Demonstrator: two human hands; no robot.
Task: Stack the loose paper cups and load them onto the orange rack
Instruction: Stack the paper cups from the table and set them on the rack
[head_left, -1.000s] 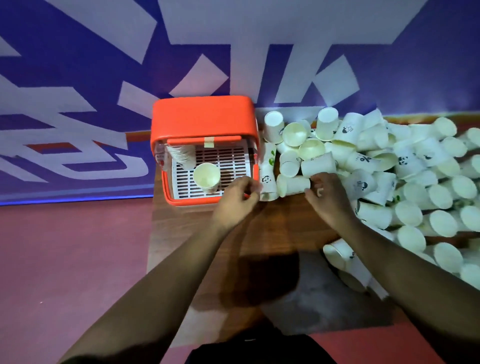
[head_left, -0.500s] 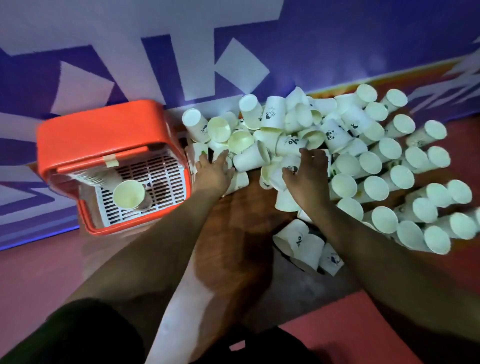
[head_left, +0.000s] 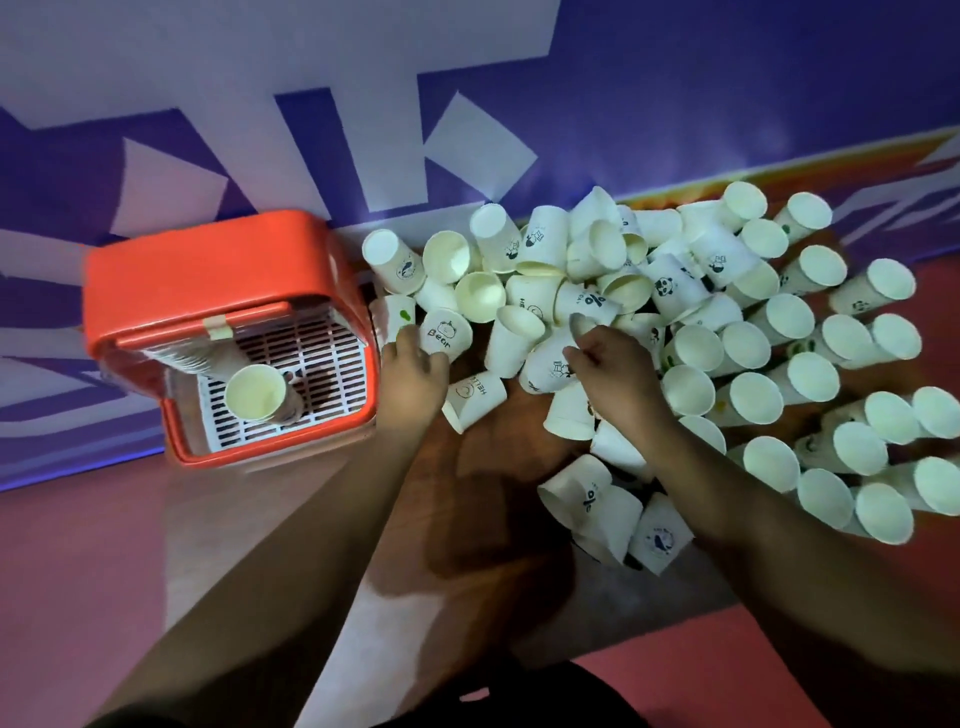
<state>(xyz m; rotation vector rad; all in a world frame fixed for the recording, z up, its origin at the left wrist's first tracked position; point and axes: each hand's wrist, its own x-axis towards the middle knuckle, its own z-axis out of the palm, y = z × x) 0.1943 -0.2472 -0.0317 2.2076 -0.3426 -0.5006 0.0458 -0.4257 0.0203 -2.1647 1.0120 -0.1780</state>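
Left hand (head_left: 415, 366) and right hand (head_left: 610, 364) shifted among loose cups (head_left: 748, 400), grips unclear; orange rack (head_left: 208, 260) holds two stacks (head_left: 257, 392).

We find the rack (head_left: 218, 270) at the left end of the bench (head_left: 478, 467), a stack of cups (head_left: 254, 392) inside it. Right of the rack lie the loose cups (head_left: 696, 348); our left hand (head_left: 413, 364) is just beside it, our right hand (head_left: 613, 364) farther right.
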